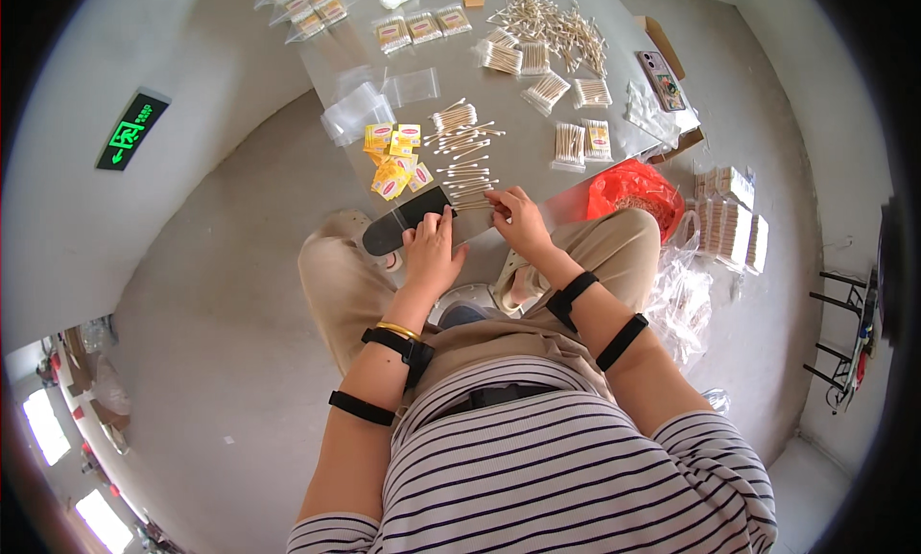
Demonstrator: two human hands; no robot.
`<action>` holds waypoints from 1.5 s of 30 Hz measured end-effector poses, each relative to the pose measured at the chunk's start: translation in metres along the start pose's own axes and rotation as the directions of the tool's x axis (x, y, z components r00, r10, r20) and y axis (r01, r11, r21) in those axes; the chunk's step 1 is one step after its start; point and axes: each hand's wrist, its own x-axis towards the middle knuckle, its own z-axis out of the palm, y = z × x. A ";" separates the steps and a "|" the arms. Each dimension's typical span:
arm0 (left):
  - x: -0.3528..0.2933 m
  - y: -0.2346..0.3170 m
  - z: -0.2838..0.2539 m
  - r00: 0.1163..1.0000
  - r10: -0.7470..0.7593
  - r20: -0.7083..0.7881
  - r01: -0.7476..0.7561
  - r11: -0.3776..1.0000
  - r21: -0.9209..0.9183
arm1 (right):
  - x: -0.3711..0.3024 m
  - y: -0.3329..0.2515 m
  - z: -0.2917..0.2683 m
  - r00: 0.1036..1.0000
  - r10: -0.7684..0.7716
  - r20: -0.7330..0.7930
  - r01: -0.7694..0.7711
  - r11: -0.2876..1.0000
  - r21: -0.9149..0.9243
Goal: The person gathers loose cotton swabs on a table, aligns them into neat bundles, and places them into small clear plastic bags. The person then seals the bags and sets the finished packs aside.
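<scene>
Loose cotton swabs (468,173) lie in a rough column on the grey table, running toward its near edge. My right hand (521,223) is closed, with thumb and forefinger pinched at the right ends of the nearest cotton swabs. My left hand (432,257) is open, its fingers stretched out and its thumb apart. Its fingertips rest by the left ends of the same swabs, at the edge of a dark flat pad with a rounded end (391,230). Small yellow and white printed cards (393,165) lie in a loose pile beyond the pad.
Clear plastic bags (360,113) lie at the table's left. Bundled swabs (547,92), a heap of loose swabs (561,31) and packed bags (422,26) stand farther back. A phone (662,80) lies at right. A red bag (624,185) and stacked swab bundles (726,223) sit beyond my right knee.
</scene>
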 end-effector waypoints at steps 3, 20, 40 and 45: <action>0.000 -0.001 0.001 1.000 -0.008 0.008 0.008 1.000 -0.014 | 0.000 -0.002 -0.003 1.000 -0.024 0.014 0.024 1.000 -0.004; 0.000 0.000 -0.002 0.995 0.097 0.003 -0.097 0.993 -0.071 | 0.011 -0.021 -0.009 0.949 -0.292 0.117 0.314 0.869 -0.383; 0.011 0.007 0.002 0.987 0.153 0.048 -0.152 0.988 -0.031 | 0.040 -0.022 -0.010 0.964 -0.237 0.121 0.266 0.831 -0.488; 0.011 0.007 0.002 0.988 0.149 0.047 -0.148 0.988 -0.035 | 0.041 -0.020 -0.008 0.959 -0.246 0.140 0.283 0.833 -0.475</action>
